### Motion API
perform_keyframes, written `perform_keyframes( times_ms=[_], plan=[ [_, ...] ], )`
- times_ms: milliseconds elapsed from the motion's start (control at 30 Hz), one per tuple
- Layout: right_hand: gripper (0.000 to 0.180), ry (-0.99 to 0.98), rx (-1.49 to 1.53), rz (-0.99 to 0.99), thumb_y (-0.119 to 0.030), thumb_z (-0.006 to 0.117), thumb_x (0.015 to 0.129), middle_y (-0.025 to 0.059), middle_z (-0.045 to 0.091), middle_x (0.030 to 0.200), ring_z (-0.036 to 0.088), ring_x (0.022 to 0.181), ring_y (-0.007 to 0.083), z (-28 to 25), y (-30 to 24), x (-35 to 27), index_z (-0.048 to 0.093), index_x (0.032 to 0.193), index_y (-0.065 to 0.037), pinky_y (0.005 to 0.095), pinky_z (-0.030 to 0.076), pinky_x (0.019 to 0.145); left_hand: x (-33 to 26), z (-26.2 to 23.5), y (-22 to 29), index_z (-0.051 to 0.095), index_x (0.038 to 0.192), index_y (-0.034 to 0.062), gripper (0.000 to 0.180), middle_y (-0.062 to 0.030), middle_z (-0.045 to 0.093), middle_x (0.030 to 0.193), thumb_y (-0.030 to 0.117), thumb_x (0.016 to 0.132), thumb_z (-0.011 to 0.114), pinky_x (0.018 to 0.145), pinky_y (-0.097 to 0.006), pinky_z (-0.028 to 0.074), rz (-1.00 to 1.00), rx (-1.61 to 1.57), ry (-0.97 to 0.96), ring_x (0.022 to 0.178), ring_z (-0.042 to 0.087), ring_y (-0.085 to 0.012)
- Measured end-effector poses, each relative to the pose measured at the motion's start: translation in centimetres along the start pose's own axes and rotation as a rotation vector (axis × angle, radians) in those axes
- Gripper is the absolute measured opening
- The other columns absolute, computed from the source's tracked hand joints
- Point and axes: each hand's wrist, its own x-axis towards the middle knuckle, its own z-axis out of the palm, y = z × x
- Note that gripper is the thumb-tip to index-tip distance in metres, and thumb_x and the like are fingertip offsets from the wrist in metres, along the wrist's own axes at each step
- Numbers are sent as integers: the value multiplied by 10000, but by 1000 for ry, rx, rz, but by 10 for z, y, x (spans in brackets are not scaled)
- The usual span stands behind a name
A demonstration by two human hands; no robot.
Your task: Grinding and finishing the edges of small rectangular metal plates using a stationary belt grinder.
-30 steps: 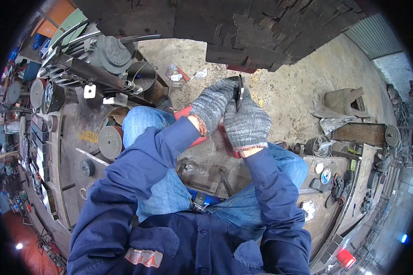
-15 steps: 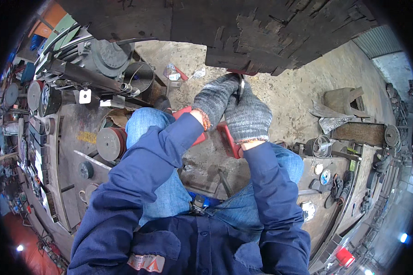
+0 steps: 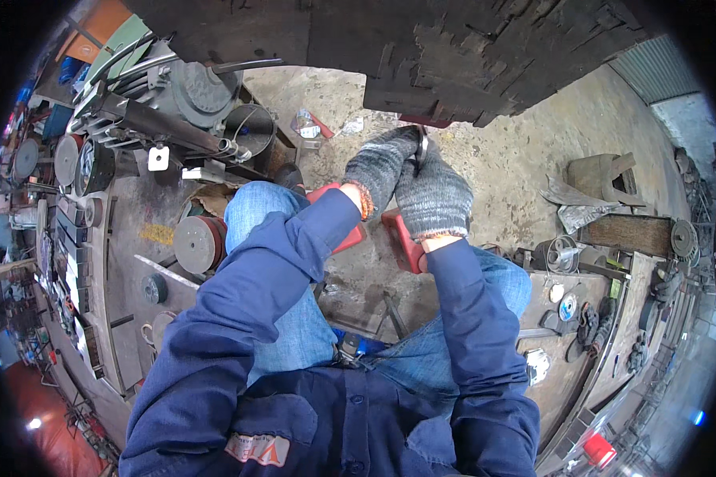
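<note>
Hands work pressed together under the dark machine body [image 3: 453,56]: we see the left hand [image 3: 378,167] and right hand [image 3: 431,195], in grey knit gloves, closed around a small metal part [image 3: 422,143]. The part stands roughly upright between them, rising toward that underside, with both hands equally near.

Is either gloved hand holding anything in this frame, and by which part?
Both: the left hand and right hand together grip a small metal part by its lower end. What the part is cannot be told.
</note>
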Motion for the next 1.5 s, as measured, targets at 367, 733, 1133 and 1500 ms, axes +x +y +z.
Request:
perform_keyframes(
  times_ms=[367,733,1133,1500],
  plan=[
    [481,17,-37,-12,-391,493,978,189,730,1027,703,942,393,3,2,20,555,1401,-169,502,550,846,24,-10,-13,622,1254,25,367,-201,653,1202,71,893,569,925,-431,510,708,1013,142,1084,636,-386],
    [247,42,1036,88,-227,729,935,2,630,730,548,551,66,-61,54,-111,705,1036,-4,246,435,464,-102,14,5,631,1293,10,328,-175,674,1248,105,1001,514,1036,-399,513,1028,931,48,1168,654,-318],
    [284,647,1579,474,-314,651,989,154,708,884,668,615,205,-73,262,-349,665,1060,-40,314,533,449,-64,-21,15,568,1408,142,450,-85,643,1173,351,1013,619,861,-392,579,-84,7,-191,1038,659,-233],
    [435,418,-220,1341,-401,477,1004,237,680,1229,660,1114,416,-13,387,-509,613,1360,-191,525,520,920,-50,-6,-37,624,1340,166,481,-23,679,1032,435,945,686,795,-389,574,-263,327,-114,883,652,-186]
  ],
)
